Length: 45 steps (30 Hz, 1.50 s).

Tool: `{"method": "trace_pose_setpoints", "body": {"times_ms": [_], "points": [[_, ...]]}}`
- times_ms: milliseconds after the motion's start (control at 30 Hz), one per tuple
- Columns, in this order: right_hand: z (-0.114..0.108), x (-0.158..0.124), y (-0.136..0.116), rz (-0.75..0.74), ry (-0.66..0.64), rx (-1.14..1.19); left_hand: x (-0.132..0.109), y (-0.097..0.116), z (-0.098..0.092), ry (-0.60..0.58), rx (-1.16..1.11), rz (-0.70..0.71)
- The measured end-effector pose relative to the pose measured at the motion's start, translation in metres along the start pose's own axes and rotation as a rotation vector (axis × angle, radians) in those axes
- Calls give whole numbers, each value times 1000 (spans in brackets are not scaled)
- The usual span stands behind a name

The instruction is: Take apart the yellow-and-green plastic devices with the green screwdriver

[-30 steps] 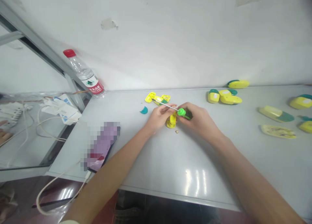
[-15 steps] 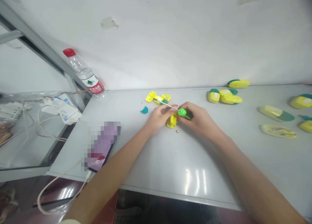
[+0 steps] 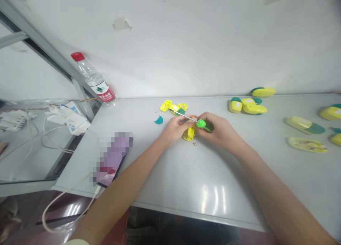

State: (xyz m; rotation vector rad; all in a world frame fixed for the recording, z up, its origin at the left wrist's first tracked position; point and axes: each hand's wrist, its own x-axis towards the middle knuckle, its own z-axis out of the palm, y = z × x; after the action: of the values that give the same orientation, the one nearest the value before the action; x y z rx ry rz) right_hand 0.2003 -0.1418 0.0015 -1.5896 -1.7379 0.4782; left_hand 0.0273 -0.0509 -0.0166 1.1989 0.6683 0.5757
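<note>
In the head view my right hand (image 3: pixel 217 129) is closed around a screwdriver (image 3: pixel 201 123) with a bright green handle, its metal shaft pointing left and away from me. My left hand (image 3: pixel 174 129) is closed at the fingertips, beneath the shaft, on a small yellow plastic part (image 3: pixel 189 133). The fingers partly hide that part. A tiny brass-coloured piece (image 3: pixel 194 144) lies on the table just in front of it. Beyond my hands are a yellow shell half (image 3: pixel 166 105), a yellow-and-green casing (image 3: pixel 174 108) and a teal curved piece (image 3: pixel 159 120).
Several yellow-and-green casings (image 3: pixel 254 109) lie at the back right, with another casing (image 3: pixel 305 125) and an open shell (image 3: pixel 307 144) further right. A water bottle (image 3: pixel 102 90) leans against the back left. A cabled phone (image 3: pixel 114 159) rests beside my left forearm on the grey table (image 3: pixel 186 188).
The whole view has shifted slightly, so everything appears a little further right. Both hands keep nearly the same pose, with the screwdriver still held in the right.
</note>
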Motion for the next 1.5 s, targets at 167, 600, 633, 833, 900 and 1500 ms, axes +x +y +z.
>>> {"method": "trace_pose_setpoints", "body": {"times_ms": [167, 600, 633, 833, 900, 1500], "points": [[1, -1, -2, -26, 22, -29, 0, 1, 1, 0, -1, -18], [2, 1, -5, -24, 46, -54, 1, 0, 1, 12, -28, -11], [2, 1, -6, -22, 44, -56, 1, 0, 1, 14, -32, -13], [1, 1, -6, -8, 39, -57, 0, 3, 4, 24, -49, -10], [1, 1, -6, -9, 41, -62, 0, 2, 4, 23, -46, 1], [-19, 2, 3, 193, 34, 136, 7, -2, -16, 405, 530, 520]]}}
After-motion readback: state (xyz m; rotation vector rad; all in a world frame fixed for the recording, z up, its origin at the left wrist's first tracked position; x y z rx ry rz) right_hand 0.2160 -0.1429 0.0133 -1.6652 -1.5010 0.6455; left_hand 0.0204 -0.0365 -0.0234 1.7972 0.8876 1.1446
